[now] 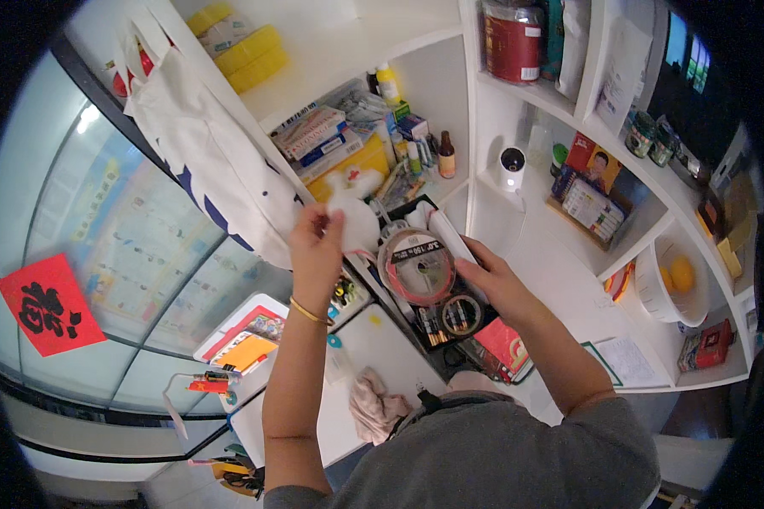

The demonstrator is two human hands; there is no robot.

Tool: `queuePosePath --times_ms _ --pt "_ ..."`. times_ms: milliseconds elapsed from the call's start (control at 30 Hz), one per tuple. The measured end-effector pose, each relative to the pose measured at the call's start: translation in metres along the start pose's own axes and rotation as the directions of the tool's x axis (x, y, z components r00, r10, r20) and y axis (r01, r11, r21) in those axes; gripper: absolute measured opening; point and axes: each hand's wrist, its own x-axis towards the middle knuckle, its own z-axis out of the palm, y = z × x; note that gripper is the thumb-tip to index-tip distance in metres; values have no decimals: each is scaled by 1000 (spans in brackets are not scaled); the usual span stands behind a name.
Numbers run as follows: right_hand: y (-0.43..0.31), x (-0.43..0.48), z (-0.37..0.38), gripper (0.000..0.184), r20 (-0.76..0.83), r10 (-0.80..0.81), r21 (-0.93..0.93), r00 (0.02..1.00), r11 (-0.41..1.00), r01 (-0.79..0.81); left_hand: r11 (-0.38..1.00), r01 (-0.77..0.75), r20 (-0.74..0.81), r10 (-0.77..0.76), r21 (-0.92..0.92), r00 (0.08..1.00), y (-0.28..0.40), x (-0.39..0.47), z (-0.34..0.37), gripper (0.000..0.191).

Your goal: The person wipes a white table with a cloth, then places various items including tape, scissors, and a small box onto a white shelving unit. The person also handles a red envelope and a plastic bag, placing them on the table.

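A black open-topped box (428, 202) is tilted before me. My right hand (500, 280) grips its right side, thumb over the rim beside a long white item (447, 230). Inside lies a round spool of clear line (417, 264) with a black label. Below it are several batteries (434, 326) and a tape roll (474, 299), with more batteries showing through its ring. My left hand (318, 238) is raised left of the box, fingers curled and blurred; whether they pinch anything is unclear. Right behind it is a white rounded object (360, 219).
The shelf behind carries medicine boxes (309, 130), a brown bottle (446, 156) and tubes. A white cloth bag (210, 146) hangs at the left. To the right are a small white camera (512, 168) and a white bowl (659, 286). A crumpled pink cloth (375, 404) lies near my body.
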Motion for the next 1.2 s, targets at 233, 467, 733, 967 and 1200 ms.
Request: queuePosePath --times_ms 233,467,733,967,1200 --pt "8 7 -1 59 0 37 14 999 999 -37 891 -451 -296 417 -53 859 32 -12 11 7" --pt "17 17 -3 46 -35 59 83 998 995 -55 685 -673 744 289 279 602 60 -33 21 24" --pt "18 22 -3 38 -97 13 120 995 993 -1 975 -165 85 179 -149 980 21 -26 8 28" --pt "-4 29 -6 46 -126 88 167 988 984 -66 820 337 102 -328 -463 939 -37 -88 35 44" --pt "-107 47 -21 37 -118 -229 103 966 965 241 779 550 74 -556 -300 828 -102 -162 20 38"
